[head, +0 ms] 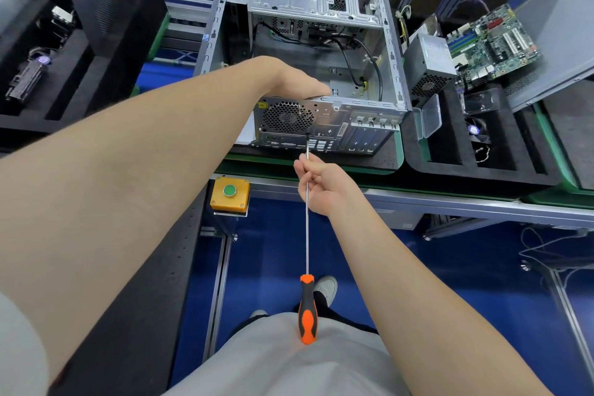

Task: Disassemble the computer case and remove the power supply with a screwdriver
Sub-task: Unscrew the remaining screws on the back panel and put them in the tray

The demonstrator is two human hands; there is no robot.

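Note:
An open silver computer case (390,51) lies on its side on a black foam tray. Its rear panel, with a round fan grille (287,117), faces me. My left hand (294,82) reaches over the case's near top edge above the grille; its fingers go down inside and are hidden. My right hand (318,185) pinches the thin metal shaft of a long screwdriver (307,235). The tip touches the rear panel just right of and below the grille. The orange and black handle (307,310) hangs free near my waist.
A removed grey power supply (429,69) and a green motherboard (491,42) lie to the right of the case, beside a clear plastic box (429,116). A yellow box with a green button (229,193) sits on the bench rail. Black foam trays hold parts at left.

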